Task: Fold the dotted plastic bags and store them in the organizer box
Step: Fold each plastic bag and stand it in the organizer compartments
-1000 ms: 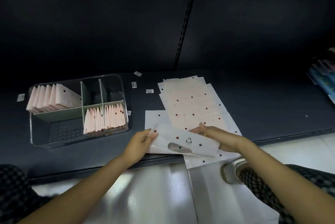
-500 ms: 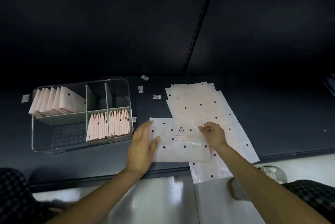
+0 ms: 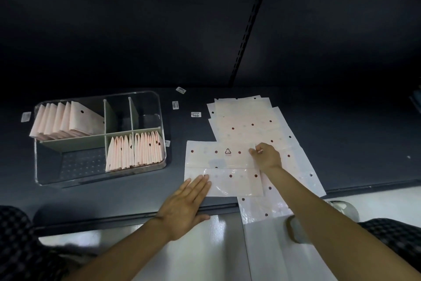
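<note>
Pressing flat with straight fingers, the left hand (image 3: 184,203) pins the near corner of the bag (image 3: 222,168) at lower centre so the slippery film cannot slide on the bench (image 3: 341,139), while the right hand (image 3: 266,155) pinches its far right edge, likely to fold it over. Loose bags (image 3: 250,126) wait beneath, right of centre; the box (image 3: 45,180) at left holds folded ones upright.

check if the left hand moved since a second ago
Yes. The left hand let go of the bag's left edge and now lies flat on its near corner, farther from the organizer box.
</note>
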A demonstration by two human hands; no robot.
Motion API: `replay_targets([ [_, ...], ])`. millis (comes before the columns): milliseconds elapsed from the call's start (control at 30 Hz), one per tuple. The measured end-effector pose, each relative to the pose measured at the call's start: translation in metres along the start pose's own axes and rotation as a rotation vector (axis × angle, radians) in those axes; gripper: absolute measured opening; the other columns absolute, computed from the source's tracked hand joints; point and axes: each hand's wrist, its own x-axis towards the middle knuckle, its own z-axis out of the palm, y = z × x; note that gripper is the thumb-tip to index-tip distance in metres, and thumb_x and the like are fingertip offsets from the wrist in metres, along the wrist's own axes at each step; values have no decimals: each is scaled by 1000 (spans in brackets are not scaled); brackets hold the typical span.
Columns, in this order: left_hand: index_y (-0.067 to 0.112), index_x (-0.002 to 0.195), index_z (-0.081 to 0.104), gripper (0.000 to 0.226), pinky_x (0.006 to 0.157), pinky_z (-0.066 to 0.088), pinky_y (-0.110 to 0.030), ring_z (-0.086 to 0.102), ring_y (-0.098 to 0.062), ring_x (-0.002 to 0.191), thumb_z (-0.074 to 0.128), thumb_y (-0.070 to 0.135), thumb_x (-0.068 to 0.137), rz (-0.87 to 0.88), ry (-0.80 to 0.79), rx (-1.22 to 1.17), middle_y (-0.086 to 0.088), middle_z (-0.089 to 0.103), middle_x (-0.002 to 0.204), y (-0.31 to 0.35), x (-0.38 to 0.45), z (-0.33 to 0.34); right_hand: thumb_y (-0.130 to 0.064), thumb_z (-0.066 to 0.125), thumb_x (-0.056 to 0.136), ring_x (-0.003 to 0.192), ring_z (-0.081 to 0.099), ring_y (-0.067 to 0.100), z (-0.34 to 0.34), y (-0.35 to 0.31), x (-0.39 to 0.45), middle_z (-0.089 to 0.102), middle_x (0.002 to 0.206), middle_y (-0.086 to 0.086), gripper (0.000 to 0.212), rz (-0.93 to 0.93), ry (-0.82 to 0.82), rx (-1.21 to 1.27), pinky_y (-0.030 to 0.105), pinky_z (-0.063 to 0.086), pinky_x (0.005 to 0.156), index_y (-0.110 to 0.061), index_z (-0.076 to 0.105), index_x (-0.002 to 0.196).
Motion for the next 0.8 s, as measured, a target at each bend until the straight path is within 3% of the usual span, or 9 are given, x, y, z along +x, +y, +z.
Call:
replay_targets([
  [67, 10, 137, 48, 75, 108, 16, -38, 42, -19, 132, 25, 62, 88, 9, -33, 18, -8, 44, 144, -2, -2, 0, -30, 53, 94, 94, 53, 22, -2, -4, -10, 61, 103, 6, 21, 11, 27, 5, 26, 39, 74, -11, 56, 105],
  [133, 10, 138, 46, 76, 108, 16, -38, 40, -19, 133, 24, 63, 88, 29, -45, 31, -9, 42, 145, -3, -1, 0, -26, 54, 93, 105, 52, 28, -1, -5, -31, 61, 110, 9, 26, -146, 228, -172, 32, 42, 82, -11, 55, 114],
  [200, 9, 139, 45, 77, 110, 16, -38, 39, -20, 134, 24, 63, 88, 46, -31, 40, -9, 41, 145, -3, -1, 1, -19, 62, 88, 110, 55, 33, 10, -1, -60, 62, 118, 13, 32, -545, 387, -370, 38, 45, 91, -6, 60, 117],
  [300, 8, 141, 41, 78, 112, 29, -39, 34, -22, 136, 22, 63, 89, 5, -31, 33, -10, 37, 148, -1, -2, 1, -31, 67, 85, 126, 50, 29, 36, 16, -105, 53, 136, 11, 53, -1063, 172, -551, 49, 41, 102, -5, 55, 129],
  [333, 7, 145, 32, 79, 111, 29, -45, 25, -24, 140, 21, 63, 89, -1, -57, 10, -11, 27, 152, -1, -2, 2, -40, 62, 86, 131, 44, 25, 42, 23, -115, 47, 142, 8, 59, -1098, 70, -636, 47, 38, 105, -7, 50, 134],
  [400, 9, 149, 2, 82, 115, 5, -53, -6, -25, 143, 16, 64, 89, 21, -123, -48, -8, -4, 156, -3, 0, 6, -53, 45, 90, 138, 33, 22, 44, 35, -123, 37, 148, 5, 67, -1023, -25, -787, 39, 32, 112, -9, 41, 141],
  [533, 17, 141, -28, 81, 111, -22, -43, -33, -21, 137, 13, 65, 91, 35, -165, -30, -4, -33, 149, -9, 0, 12, -59, 20, 94, 145, -5, 24, 22, 67, -115, -6, 156, 5, 76, -908, -144, -871, 40, -3, 115, -10, 4, 150],
  [700, 19, 140, -28, 81, 112, -22, -41, -33, -23, 137, 12, 67, 90, 55, -171, -34, -5, -34, 148, -16, -5, 12, -57, 23, 93, 138, 32, 22, -14, 88, -115, 31, 150, 9, 72, -906, -41, -963, 37, 11, 111, -5, 37, 142],
  [800, 21, 142, -26, 77, 112, -23, -32, -31, -19, 138, 18, 62, 94, 49, -175, -79, -3, -34, 148, -17, -4, 10, -47, 41, 91, 121, 56, 19, -16, 82, -110, 55, 134, 7, 55, -964, 85, -818, 35, 36, 109, -7, 61, 124],
])
